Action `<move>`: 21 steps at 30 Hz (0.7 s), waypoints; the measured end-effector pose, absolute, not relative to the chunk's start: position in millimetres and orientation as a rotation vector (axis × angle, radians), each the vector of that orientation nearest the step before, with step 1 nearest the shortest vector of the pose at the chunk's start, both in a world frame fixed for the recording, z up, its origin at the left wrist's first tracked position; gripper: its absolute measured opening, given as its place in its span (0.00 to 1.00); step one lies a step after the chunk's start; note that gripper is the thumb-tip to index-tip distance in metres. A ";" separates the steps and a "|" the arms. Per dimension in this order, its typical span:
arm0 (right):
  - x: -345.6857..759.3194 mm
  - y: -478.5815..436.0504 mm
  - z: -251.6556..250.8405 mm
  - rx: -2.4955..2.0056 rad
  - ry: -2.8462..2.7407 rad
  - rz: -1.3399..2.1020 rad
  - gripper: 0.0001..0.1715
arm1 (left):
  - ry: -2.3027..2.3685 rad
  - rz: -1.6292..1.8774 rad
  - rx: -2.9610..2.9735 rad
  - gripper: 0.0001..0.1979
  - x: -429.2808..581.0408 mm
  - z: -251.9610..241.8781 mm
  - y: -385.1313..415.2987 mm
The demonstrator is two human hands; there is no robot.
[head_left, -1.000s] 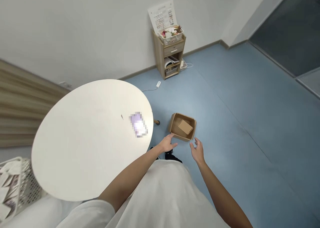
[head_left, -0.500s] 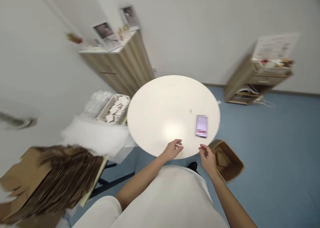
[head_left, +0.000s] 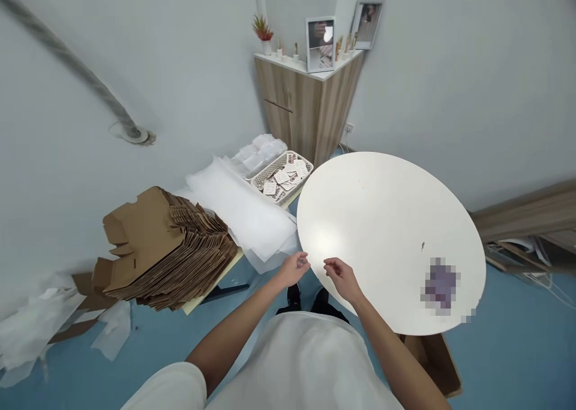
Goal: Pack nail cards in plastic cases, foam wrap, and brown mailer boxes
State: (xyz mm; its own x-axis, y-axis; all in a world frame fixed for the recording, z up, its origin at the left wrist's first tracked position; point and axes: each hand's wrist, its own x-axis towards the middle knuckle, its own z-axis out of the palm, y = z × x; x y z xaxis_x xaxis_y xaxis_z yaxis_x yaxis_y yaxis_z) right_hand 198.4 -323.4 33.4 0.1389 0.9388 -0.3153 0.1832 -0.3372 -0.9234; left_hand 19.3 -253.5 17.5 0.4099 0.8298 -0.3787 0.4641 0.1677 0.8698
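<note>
In front of my body, my left hand point(head_left: 293, 269) hangs loosely curled with nothing visible in it, close to the table's near left edge. The white foam sheets point(head_left: 243, 212) lie just beyond it on the left. My right hand point(head_left: 344, 280) is over the near left edge of the white round table point(head_left: 382, 218), fingers bent and apart, holding nothing that I can see. A purplish, pixelated item point(head_left: 441, 284) lies on the table's right part, away from both hands.
On the left side table are a stack of flattened cardboard boxes point(head_left: 175, 254), a white basket point(head_left: 256, 185) of small cards and clear plastic packets point(head_left: 258, 152). A wooden cabinet point(head_left: 297, 107) stands in the corner. An open cardboard box point(head_left: 438, 362) sits below the table, right.
My view has swung left, so the table now appears farther right and the cardboard stack shows more fully. My hands have come closer together, near the table's left edge.
</note>
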 end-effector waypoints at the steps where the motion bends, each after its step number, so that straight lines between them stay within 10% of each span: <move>1: 198.3 -316.2 34.8 -1.660 -1.128 1.285 0.18 | 1.228 0.398 1.469 0.19 17.2 17.7 -247.6; 21: 150.0 -128.5 9.8 -1.711 -1.375 1.365 0.14 | 1.668 0.511 1.673 0.18 -60.4 22.6 -90.7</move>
State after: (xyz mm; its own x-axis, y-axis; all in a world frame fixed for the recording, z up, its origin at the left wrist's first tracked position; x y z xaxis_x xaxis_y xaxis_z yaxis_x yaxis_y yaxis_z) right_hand 150.0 -128.5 9.8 -0.0390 0.9301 -0.3651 0.3719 -0.3256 -0.8693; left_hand -60.4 -90.7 22.6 0.0889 0.9754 -0.2017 0.6950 0.0843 0.7140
